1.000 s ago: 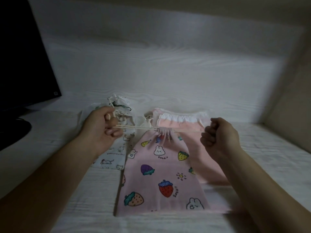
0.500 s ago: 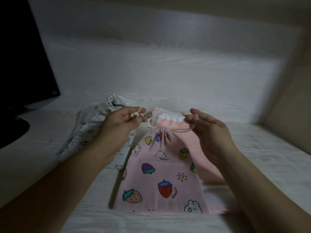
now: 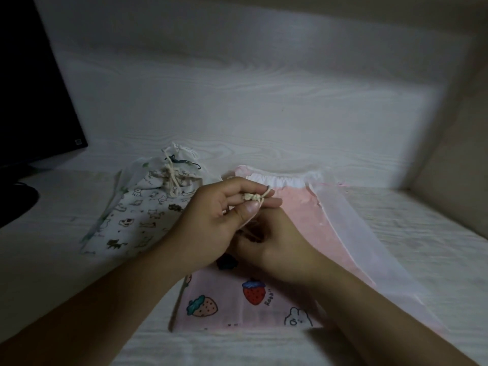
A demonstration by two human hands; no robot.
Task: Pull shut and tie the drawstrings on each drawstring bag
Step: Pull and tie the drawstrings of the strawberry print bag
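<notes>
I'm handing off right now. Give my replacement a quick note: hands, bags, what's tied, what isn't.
Left hand: pinches the cream drawstring at its knotted end, raised above the bags.
Right hand: under the left, fingers curled by the strawberry bag's neck; its grasp is hidden.
Animal-print bag, left: cinched, cord tied.
Plain pink bag, under and behind the strawberry bag: mouth open.
Left: tie the strawberry bag, then close and tie the pink one.

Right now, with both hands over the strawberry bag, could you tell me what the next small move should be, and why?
Probably cross the cords into a first knot. The left hand pinches the knotted cord ends above the strawberry bag, and the right hand sits just beneath, with no tie visible yet.
</notes>
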